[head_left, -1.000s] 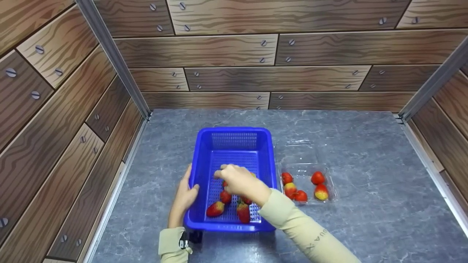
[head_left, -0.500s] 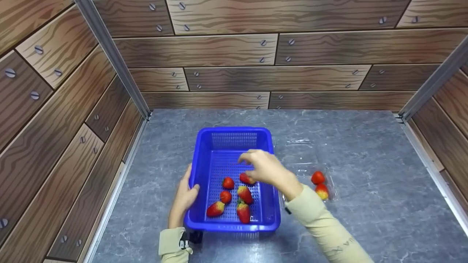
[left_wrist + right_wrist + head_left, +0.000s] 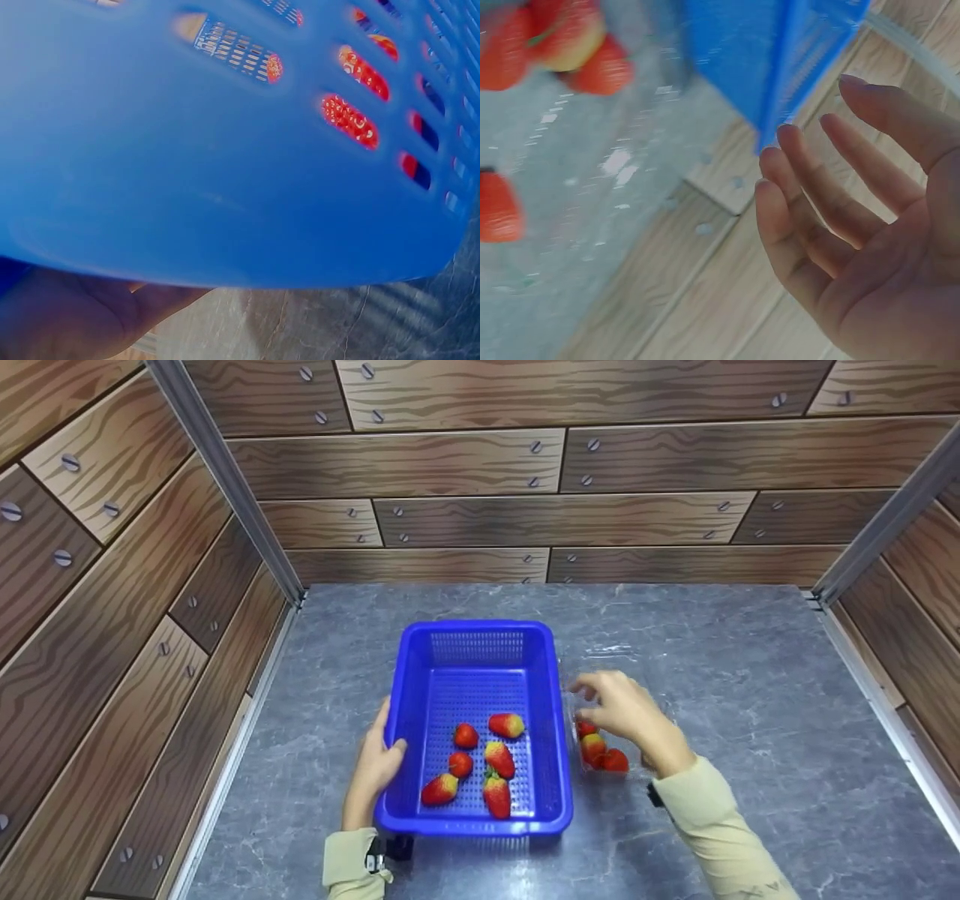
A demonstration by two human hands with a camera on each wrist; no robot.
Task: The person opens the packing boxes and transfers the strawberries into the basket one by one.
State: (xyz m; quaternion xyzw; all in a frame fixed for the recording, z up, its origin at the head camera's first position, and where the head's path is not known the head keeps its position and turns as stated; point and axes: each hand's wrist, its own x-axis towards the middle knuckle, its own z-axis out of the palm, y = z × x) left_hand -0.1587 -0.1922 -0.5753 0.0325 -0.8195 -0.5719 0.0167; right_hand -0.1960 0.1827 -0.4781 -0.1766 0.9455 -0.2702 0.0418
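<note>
My left hand [image 3: 375, 765] grips the left wall of a blue plastic basket [image 3: 474, 826], thumb over its rim. In the left wrist view, the basket's wall [image 3: 195, 172] fills most of the frame and part of the hand [image 3: 82, 315] shows under it. Several red-and-yellow strawberries [image 3: 497, 797] lie in the basket's near half. To the right, my right hand [image 3: 628, 712] hovers over a clear plastic clamshell box [image 3: 604, 654] holding more strawberries [image 3: 615, 760], some hidden beneath it. Seen from the right wrist, this hand [image 3: 855, 217] has spread, bent fingers with nothing between them.
A grey marbled tabletop [image 3: 750, 697] lies under everything. Wood-patterned panels [image 3: 480, 465] rise at the back and both sides, with metal posts [image 3: 232, 472] in the corners. The clamshell stands close beside the basket's right wall.
My right hand has moved right, out of the basket and over the clamshell. A strawberry by that hand now lies loose in the basket. My left hand keeps its hold.
</note>
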